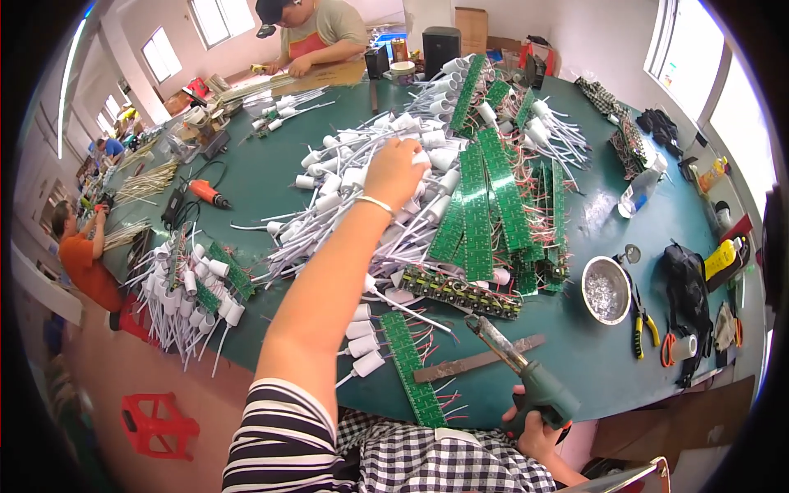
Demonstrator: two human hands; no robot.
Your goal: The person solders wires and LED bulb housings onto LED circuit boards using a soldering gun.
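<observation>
Left hand (393, 168): arm stretched fwd over the green-topped bench (271, 177), fingers curled down into the heap of white plastic lamp sockets w/ white leads (345, 177), at mid-bench; whether they grasp a socket cannot be told. White bracelet (376, 203) on wrist.

Right hand (536, 427): near bench edge, close to body, fingers clenched round grip of green pistol-type soldering iron (526, 374); metal tip (481, 324) points up-left, hangs just above a flat brown metal strip (477, 360) lying on bench.

Long green circuit-board strips w/ red wires (493, 193): stacked fanwise just right of socket heap, some overlapping it. One single green strip (411, 366) lies nearest body, left of iron, w/ three white sockets (362, 333) beside it.

Round steel bowl (606, 289): right of boards, holds silvery bits. Yellow-handled pliers (645, 324): just right of bowl. Clear plastic bottle (639, 191): far right, lying tilted.

Second socket pile (185, 292): left bench edge, well apart from hands. Orange power tool (207, 193): left-centre.

Other persons: one in orange shirt (78, 263) at left; one w/ red apron (312, 37) at far end. Red plastic stool (156, 423) on floor, lower left.
</observation>
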